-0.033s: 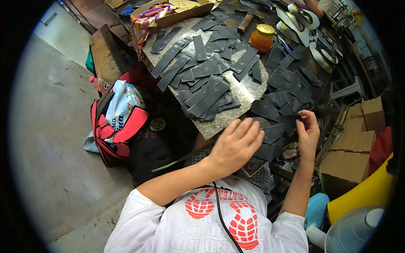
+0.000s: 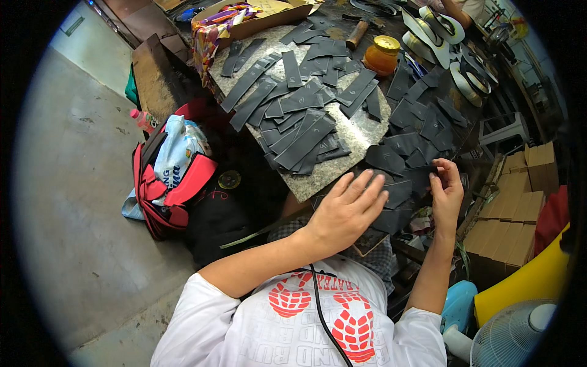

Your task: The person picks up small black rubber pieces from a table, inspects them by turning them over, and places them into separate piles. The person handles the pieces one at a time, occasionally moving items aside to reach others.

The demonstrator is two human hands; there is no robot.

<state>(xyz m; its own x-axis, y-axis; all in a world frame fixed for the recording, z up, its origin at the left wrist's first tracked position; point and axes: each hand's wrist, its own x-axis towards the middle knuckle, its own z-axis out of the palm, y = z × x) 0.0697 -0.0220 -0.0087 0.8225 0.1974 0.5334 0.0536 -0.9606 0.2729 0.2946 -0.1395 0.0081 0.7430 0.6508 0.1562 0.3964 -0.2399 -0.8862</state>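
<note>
My left hand (image 2: 347, 211) lies palm down with fingers stretched and a little apart, over or on dark flat pieces at the near edge of the work surface. What lies under its palm is hidden. My right hand (image 2: 447, 191) pinches the right edge of a black flat piece (image 2: 418, 177), leather-like, between thumb and fingers. Just beyond is a curved black piece (image 2: 384, 160). More black pieces (image 2: 422, 119) are heaped on the right. Many black strips (image 2: 306, 142) lie loosely piled on a speckled stone slab (image 2: 361, 131) farther off.
An orange jar with a yellow lid (image 2: 381, 55) stands beyond the slab, beside a hammer (image 2: 356, 35). Cream-rimmed shoe parts (image 2: 428, 38) sit at the far right. Cardboard boxes (image 2: 504, 226) and a fan (image 2: 513, 333) are on my right, a red-and-black bag (image 2: 194, 183) on my left.
The fingers of my left hand have spread slightly and shifted a touch to the right. My right hand keeps its pinch on the black piece.
</note>
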